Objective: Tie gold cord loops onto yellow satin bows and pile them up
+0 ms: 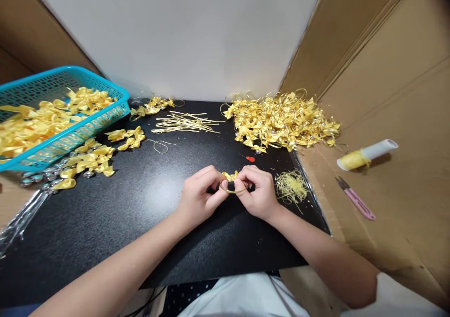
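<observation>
Left hand (202, 193), right hand (259, 191): each pinching cord (235, 192), grip on bow (230, 176) unclear | Bow: between both hands' fingertips, at their far side, long axis running left to right | Cord: arc on bow's near side | Nearer hand: neither, about even

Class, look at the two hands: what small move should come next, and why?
Probably the left hand and right hand should ease slightly apart to draw in the gold loop: both pinch it, and it curves open between them, just in front of the bow.
</observation>
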Demonstrator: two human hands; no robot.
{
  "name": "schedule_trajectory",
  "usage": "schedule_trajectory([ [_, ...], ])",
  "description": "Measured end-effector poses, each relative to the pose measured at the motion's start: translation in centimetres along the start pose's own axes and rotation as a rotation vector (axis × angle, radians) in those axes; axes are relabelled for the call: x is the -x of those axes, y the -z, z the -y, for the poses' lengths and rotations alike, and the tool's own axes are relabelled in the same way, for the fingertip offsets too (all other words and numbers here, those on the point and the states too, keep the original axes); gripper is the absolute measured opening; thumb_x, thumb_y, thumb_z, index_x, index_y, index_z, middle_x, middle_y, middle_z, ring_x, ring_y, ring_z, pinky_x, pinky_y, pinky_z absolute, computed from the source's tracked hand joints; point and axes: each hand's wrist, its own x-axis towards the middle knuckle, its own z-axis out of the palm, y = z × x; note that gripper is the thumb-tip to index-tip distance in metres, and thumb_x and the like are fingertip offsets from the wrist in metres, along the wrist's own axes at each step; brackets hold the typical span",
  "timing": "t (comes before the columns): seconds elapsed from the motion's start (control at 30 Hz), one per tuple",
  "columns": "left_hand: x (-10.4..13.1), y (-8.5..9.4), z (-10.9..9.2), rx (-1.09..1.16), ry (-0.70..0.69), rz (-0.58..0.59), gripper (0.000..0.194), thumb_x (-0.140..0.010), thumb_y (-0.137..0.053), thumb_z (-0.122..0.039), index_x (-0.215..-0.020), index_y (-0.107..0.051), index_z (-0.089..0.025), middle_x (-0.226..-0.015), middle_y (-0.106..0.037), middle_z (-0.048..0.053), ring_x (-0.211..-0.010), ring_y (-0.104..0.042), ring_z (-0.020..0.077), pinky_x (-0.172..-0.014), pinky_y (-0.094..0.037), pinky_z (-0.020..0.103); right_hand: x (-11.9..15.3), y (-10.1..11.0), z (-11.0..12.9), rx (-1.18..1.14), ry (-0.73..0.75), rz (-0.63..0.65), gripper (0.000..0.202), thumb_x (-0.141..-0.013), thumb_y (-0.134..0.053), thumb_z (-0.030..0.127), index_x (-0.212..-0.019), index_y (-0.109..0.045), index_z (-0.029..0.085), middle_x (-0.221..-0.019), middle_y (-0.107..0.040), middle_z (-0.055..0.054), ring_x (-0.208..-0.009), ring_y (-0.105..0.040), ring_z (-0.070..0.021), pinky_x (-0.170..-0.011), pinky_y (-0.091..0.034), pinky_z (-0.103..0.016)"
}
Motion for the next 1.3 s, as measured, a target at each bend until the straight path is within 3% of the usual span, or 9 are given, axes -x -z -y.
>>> schedule_trajectory([
  [0.27, -0.14, 0.61, 0.18, -0.021, 0.125, 0.016, 0.014, -0.086, -0.051, -0.028, -0.075, -0.05, -0.018, -0.065, -0.048, -0.002, -0.057, -0.042, 0.0115, -0.055, -0.035, 0.024, -0.02, -0.02, -0.23, 0.025, 0.042, 0.045, 0.019, -0.079, -0.052, 0.017, -0.061, -0.046, 0.02, -0.054, -0.048, 0.004, -0.053, -0.043, -0.0109, -0.064, -0.037, -0.028],
  [0.47, -0.35, 0.65, 0.3, 0.089, 0.222, 0.29, 0.03, -0.093, -0.039, -0.03, -0.069, -0.052, -0.017, -0.062, -0.053, -0.001, -0.059, -0.049, 0.0121, -0.06, -0.037, 0.025, -0.15, 0.16, -0.28, 0.005, 0.0, 0.095, 0.019, -0.079, -0.05, 0.019, -0.061, -0.047, 0.02, -0.055, -0.048, 0.004, -0.054, -0.044, -0.0113, -0.065, -0.036, -0.028],
  [0.67, -0.28, 0.46, 0.44, 0.161, 0.252, 0.261, 0.035, -0.094, -0.039, -0.031, -0.063, -0.046, -0.017, -0.058, -0.047, -0.003, -0.055, -0.044, 0.0101, -0.056, -0.033, 0.023, -0.17, 0.68, -0.39, -0.089, -0.069, 0.132, 0.023, -0.087, -0.045, 0.025, -0.065, -0.052, 0.019, -0.059, -0.054, 0.002, -0.058, -0.048, -0.0123, -0.064, -0.036, -0.028],
  [0.87, -0.08, 0.37, 0.64, 0.245, 0.306, 0.243, 0.037, -0.094, -0.039, -0.034, -0.061, -0.043, -0.018, -0.059, -0.045, -0.003, -0.056, -0.041, 0.0103, -0.057, -0.033, 0.024, -0.23, 0.85, -0.31, -0.03, -0.056, 0.103, 0.02, -0.084, -0.047, 0.025, -0.065, -0.052, 0.019, -0.057, -0.049, 0.003, -0.056, -0.045, -0.0118, -0.065, -0.036, -0.029],
  [1.07, -0.33, 0.36, 0.53, 0.285, 0.33, 0.311, 0.037, -0.093, -0.042, -0.035, -0.061, -0.042, -0.017, -0.058, -0.042, -0.004, -0.056, -0.038, 0.0096, -0.056, -0.031, 0.024, -0.45, 0.55, -0.34, -0.019, -0.092, 0.18, 0.023, -0.085, -0.05, 0.026, -0.063, -0.05, 0.018, -0.055, -0.048, 0.005, -0.053, -0.042, -0.0094, -0.063, -0.034, -0.028],
  [1.3, -0.47, 0.41, 0.24, 0.253, 0.319, 0.311, 0.034, -0.091, -0.041, -0.032, -0.061, -0.043, -0.017, -0.056, -0.04, -0.004, -0.055, -0.037, 0.0093, -0.055, -0.03, 0.022, -0.52, 0.1, -0.33, -0.272, -0.247, 0.152, 0.022, -0.081, -0.049, 0.022, -0.06, -0.046, 0.019, -0.055, -0.043, 0.004, -0.05, -0.038, -0.0089, -0.05, -0.029, -0.024],
])
